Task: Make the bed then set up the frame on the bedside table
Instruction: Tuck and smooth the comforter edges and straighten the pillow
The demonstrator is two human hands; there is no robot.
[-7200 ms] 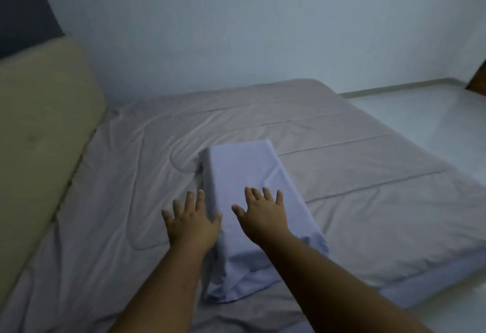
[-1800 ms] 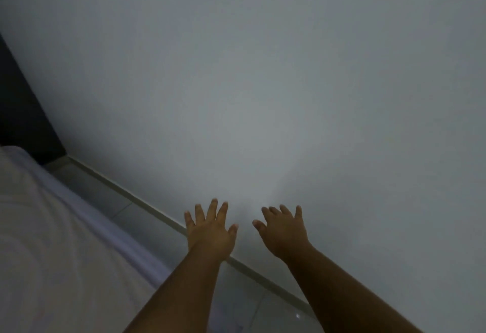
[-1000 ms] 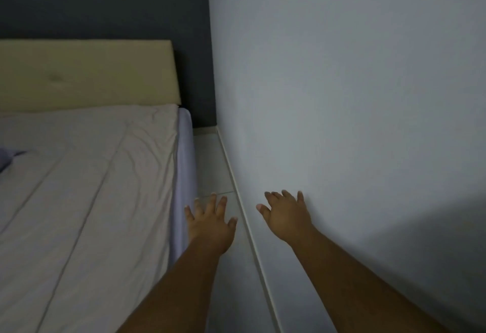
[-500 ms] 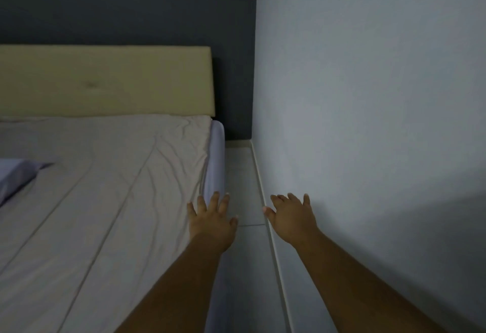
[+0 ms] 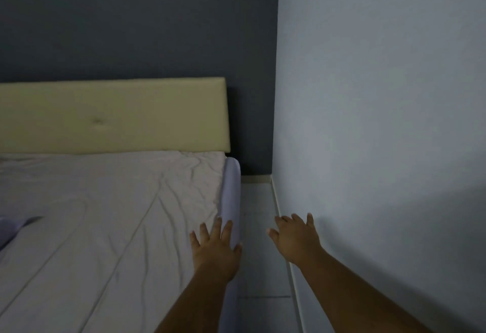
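Left grip [image 5: 214, 251] and right grip [image 5: 294, 240] are bare (forearms [image 5: 349, 285] too).

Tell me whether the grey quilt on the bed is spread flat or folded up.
Spread. The grey quilt lies open across the mattress up to the headboard, though creases run near its right edge.

You work in dim, flat, bluish light. The pale wall [image 5: 381, 96] on the right is brightest at mid-height; a soft shadow darkens its near, lower part. The far wall [image 5: 131, 17] reads almost black. Creases in the bedcover [image 5: 105, 214] show only faintly, and detail is soft throughout.
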